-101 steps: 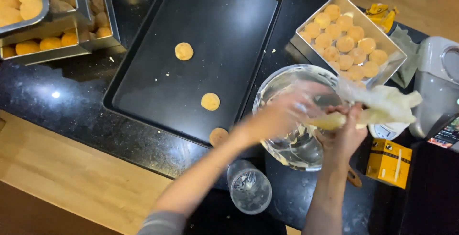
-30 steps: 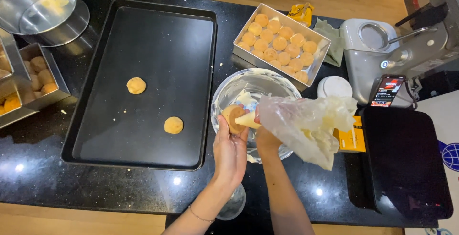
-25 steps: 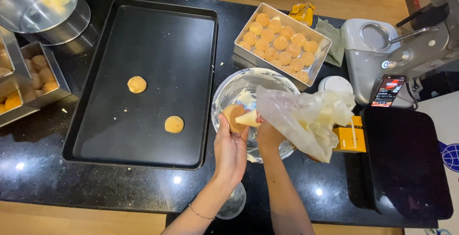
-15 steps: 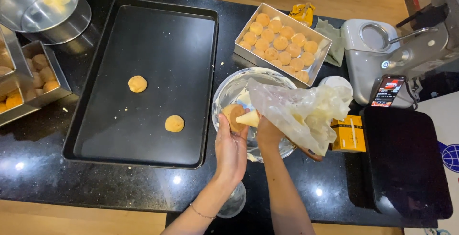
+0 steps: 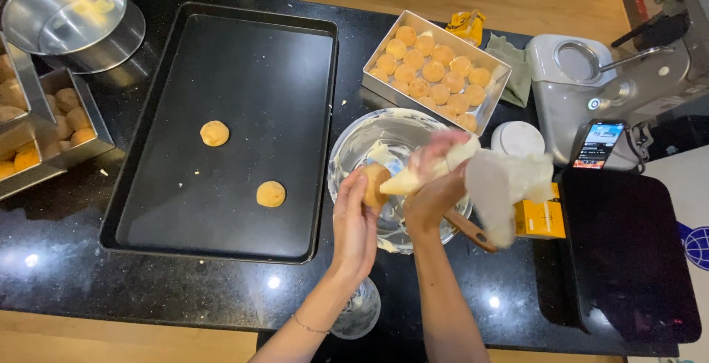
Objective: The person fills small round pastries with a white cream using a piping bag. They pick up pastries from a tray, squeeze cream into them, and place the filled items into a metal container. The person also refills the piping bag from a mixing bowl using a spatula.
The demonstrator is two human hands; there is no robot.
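My left hand holds a small round golden pastry puff over a glass bowl smeared with cream. My right hand grips a clear piping bag of pale cream, its tip pressed against the puff. The bag's loose end is blurred to the right. Two puffs lie on the black baking tray to the left.
A metal tin full of puffs stands behind the bowl. Tins with more puffs and a round metal pan sit far left. A stand mixer, phone, yellow box, white lid, black scale and glass crowd the counter.
The piping bag's loose end has swung and twisted on the right while its tip stays at the puff. Earlier, one puff left the tray into my left hand.
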